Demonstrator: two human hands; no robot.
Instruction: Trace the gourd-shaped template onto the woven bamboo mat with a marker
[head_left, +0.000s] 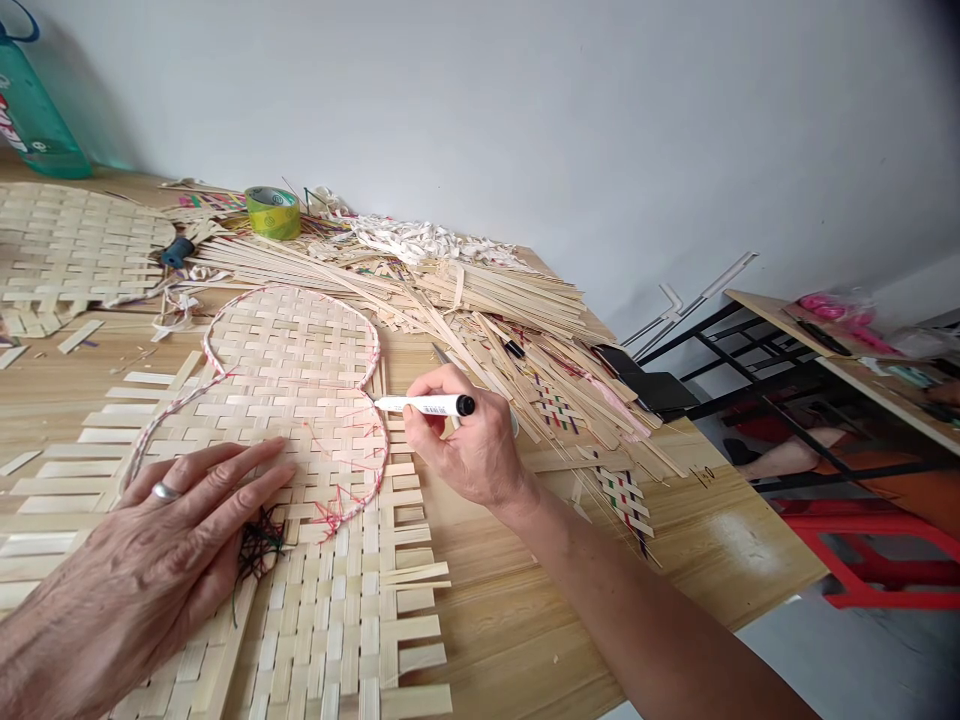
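Right hand [476, 445] pinches a slim white marker with a black end [439, 404], tip to the left

Beneath everything is a pale wood-grain tabletop [495, 600]; on its near left part lies a broad sheet of flat, cream-coloured woven strips [300, 620], strip ends fringing both sides. On that sheet rests a gourd-shaped panel of similar weave [300, 345], long axis running near to far, edged with pink-and-white twisted cord [377, 340].

The panel lies left of the right hand, which is the nearer hand to its right waist. The left hand [180, 530] rests palm down over the panel's near left part, fingers extended and slightly spread, clasping nothing visible.

Thumb and fingers of the right hand press together around the marker. It lies left to right, across the panel's long axis, its tip at the right waist notch; whether it touches cord or sheet is too fine to tell. Dark tangled thread [259, 545] sits just right of the left hand. Loose red thread ends [330, 515] lie at the cord's near right end.
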